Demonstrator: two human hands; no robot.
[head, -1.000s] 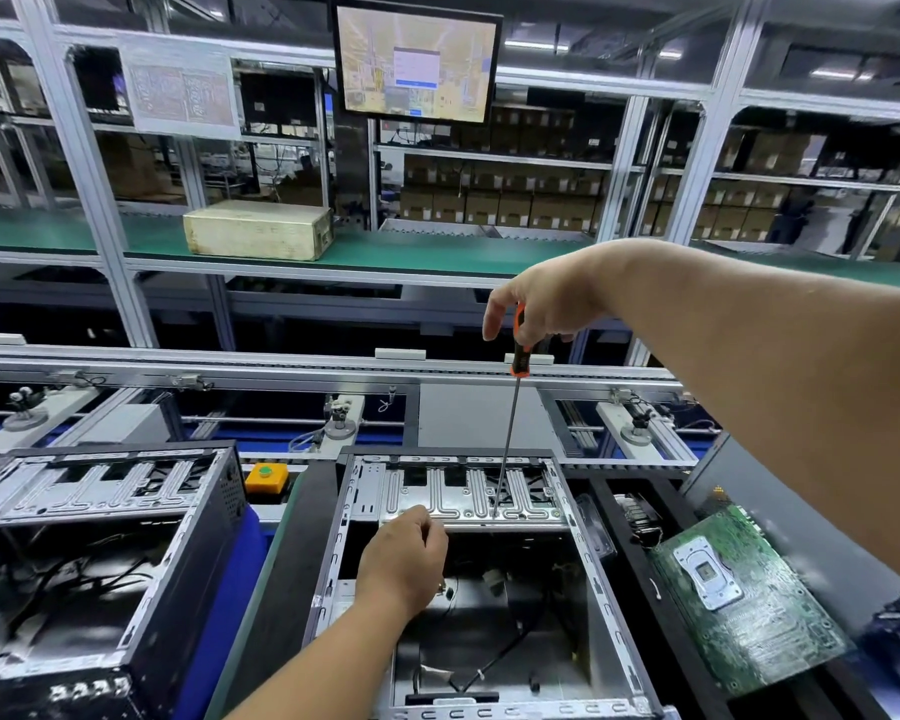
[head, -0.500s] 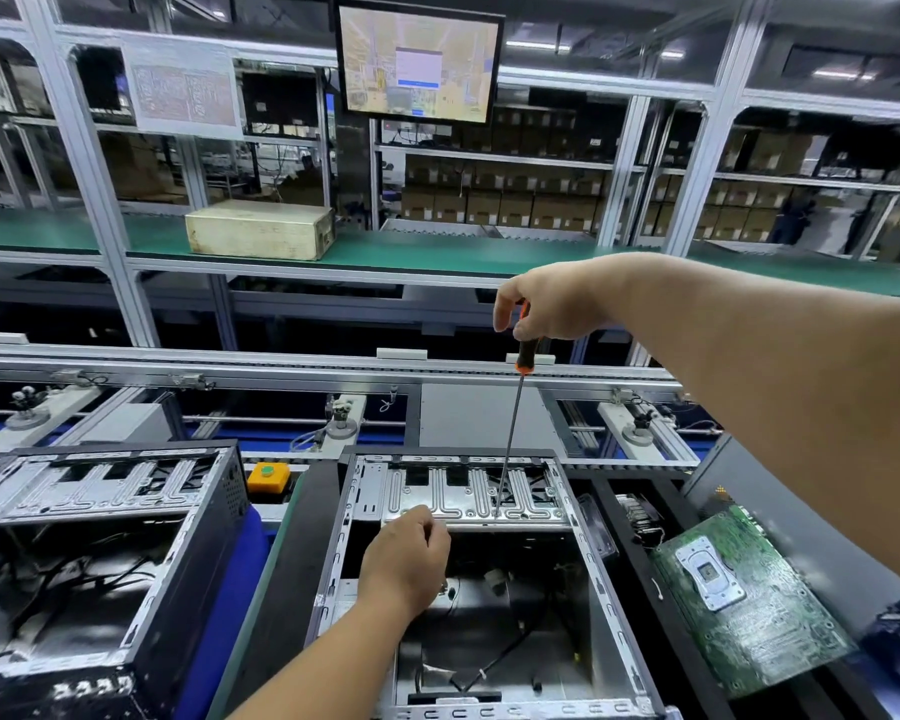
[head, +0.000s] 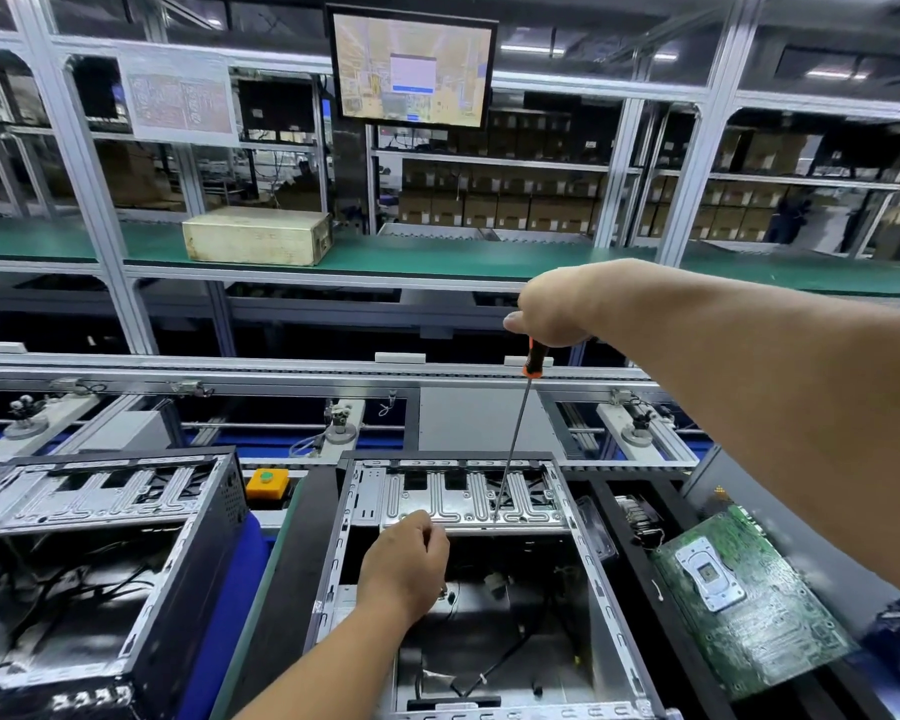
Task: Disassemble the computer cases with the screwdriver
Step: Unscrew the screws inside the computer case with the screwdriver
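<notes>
An open computer case lies in front of me, its silver drive bracket across the far end. My right hand grips the orange-and-black handle of a long screwdriver. The tool stands nearly upright, and its tip rests on the bracket's near edge. My left hand reaches into the case just below the bracket, fingers curled; whether it holds anything is hidden. A second open case sits to the left.
A green motherboard lies right of the case. An orange box with a green button sits between the cases. Behind run conveyor rails, a green shelf with a beige box, and a monitor overhead.
My right hand has lowered slightly with the screwdriver, the tip staying on the bracket. My left hand holds its place in the case.
</notes>
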